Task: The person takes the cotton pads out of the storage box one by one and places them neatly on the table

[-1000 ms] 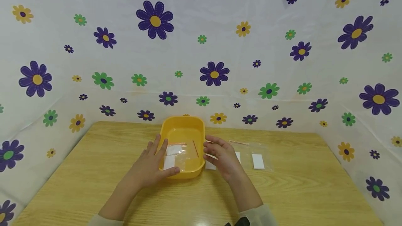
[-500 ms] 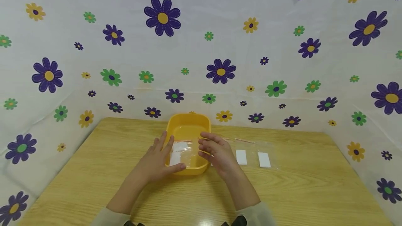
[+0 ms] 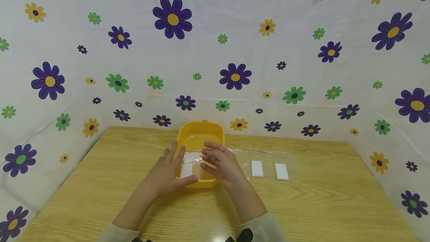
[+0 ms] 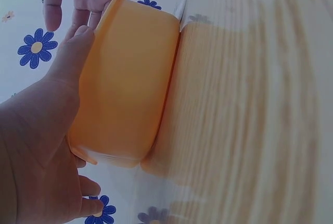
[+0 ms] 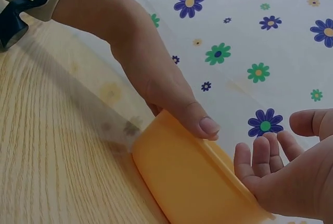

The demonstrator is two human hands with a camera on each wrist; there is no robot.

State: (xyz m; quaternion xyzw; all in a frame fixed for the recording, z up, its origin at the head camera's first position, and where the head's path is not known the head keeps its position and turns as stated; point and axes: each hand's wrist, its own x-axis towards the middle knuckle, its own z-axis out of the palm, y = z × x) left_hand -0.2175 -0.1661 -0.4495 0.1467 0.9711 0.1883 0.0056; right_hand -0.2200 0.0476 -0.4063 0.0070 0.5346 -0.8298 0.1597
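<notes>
A yellow plastic tub (image 3: 201,137) stands on the table. My left hand (image 3: 164,177) rests on its left rim with the fingers spread, and the left wrist view has the thumb lying along the near edge. Over the tub's right side hovers my right hand (image 3: 224,166), its fingers loosely bent and holding nothing that shows. Inside the tub lie clear zip bags with white rectangular pieces (image 3: 186,170) in them. To the right of the tub are more clear zip bags, one with a white piece (image 3: 256,168); the right hand partly hides that row.
A wooden table (image 3: 322,197) carries everything. Farther right lies another clear bag with a white rectangle (image 3: 281,171). A white cloth with printed flowers (image 3: 235,47) hangs close behind the tub and at both sides.
My right hand has moved left, from beside the tub's right rim to over its opening. The left hand stays on the left rim. The head view has shifted slightly.
</notes>
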